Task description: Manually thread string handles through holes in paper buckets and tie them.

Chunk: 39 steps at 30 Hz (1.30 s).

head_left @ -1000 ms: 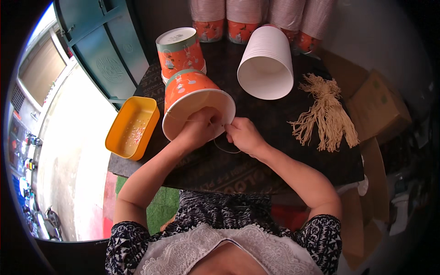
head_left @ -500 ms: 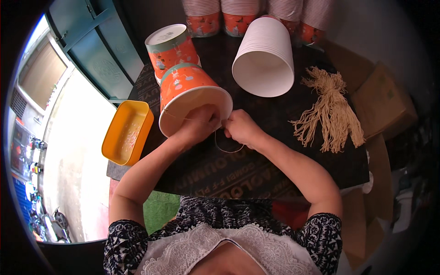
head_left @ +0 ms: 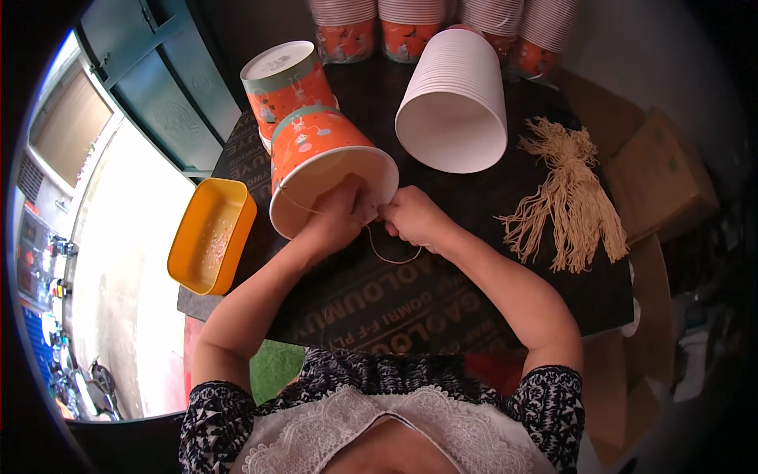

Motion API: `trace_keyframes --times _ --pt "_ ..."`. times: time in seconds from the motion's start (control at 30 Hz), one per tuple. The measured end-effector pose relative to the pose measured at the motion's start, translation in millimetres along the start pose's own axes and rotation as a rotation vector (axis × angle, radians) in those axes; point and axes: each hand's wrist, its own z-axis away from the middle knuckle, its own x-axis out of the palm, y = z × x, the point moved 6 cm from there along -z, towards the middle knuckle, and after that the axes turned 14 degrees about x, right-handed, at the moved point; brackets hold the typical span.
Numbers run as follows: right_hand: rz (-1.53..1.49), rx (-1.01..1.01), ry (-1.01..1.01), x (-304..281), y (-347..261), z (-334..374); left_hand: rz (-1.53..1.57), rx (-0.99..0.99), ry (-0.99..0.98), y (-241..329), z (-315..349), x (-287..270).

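Observation:
An orange paper bucket (head_left: 320, 136) with a green band lies tilted, its white-rimmed mouth facing me. My left hand (head_left: 341, 217) reaches inside it, near the right part of the rim, its fingertips hidden. Just outside that rim, my right hand (head_left: 414, 217) is closed in a pinch. A thin beige cord (head_left: 379, 254) runs from the left side of the rim past my left hand, then loops down and up into my right hand. Behind the tilted bucket, another orange bucket (head_left: 288, 91) stands upside down.
A yellow tub (head_left: 181, 251) with small pale bits sits at the table's left edge. White nested buckets (head_left: 450, 99) lie on their side. A bundle of beige cords (head_left: 564, 197) is at right. Wrapped bucket stacks (head_left: 410, 35) stand behind; a cardboard box (head_left: 667, 174) is beyond the table.
My view has shifted slightly. My left hand has turned a little inside the bucket, and a pale bit of the inner wall shows beside its fingers. My right hand keeps its pinch at the rim.

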Motion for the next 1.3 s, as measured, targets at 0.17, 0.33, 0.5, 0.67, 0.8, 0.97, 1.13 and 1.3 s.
trace_keyframes --times 0.17,0.33,0.5,0.67,0.8,0.97,1.13,1.3 --pt "0.020 -0.025 0.006 2.9 1.5 -4.1 0.066 -0.015 -0.010 7.9 3.5 -5.3" --pt "-0.003 -0.038 0.005 4.2 2.9 -3.9 0.064 -0.013 -0.036 7.4 2.8 -2.2" --pt "-0.062 -0.052 0.000 3.1 4.2 -5.6 -0.001 0.031 -0.028 8.2 0.2 1.9" --pt "-0.029 -0.073 0.014 2.4 2.2 -5.9 -0.050 0.099 -0.014 8.9 -1.6 1.6" --pt "-0.023 -0.076 0.061 2.8 7.4 -8.0 -0.030 0.045 0.014 9.1 -1.6 -0.5" --pt "-0.010 -0.098 0.092 1.9 8.4 -6.6 0.027 -0.012 0.122 -4.8 2.1 -2.6" --pt "0.030 -0.121 0.099 1.3 11.1 -9.1 -0.060 0.010 0.063 7.2 1.2 -7.6" --pt "-0.010 -0.113 0.081 1.5 12.9 -11.3 0.011 -0.029 -0.033 14.8 1.1 -7.8"
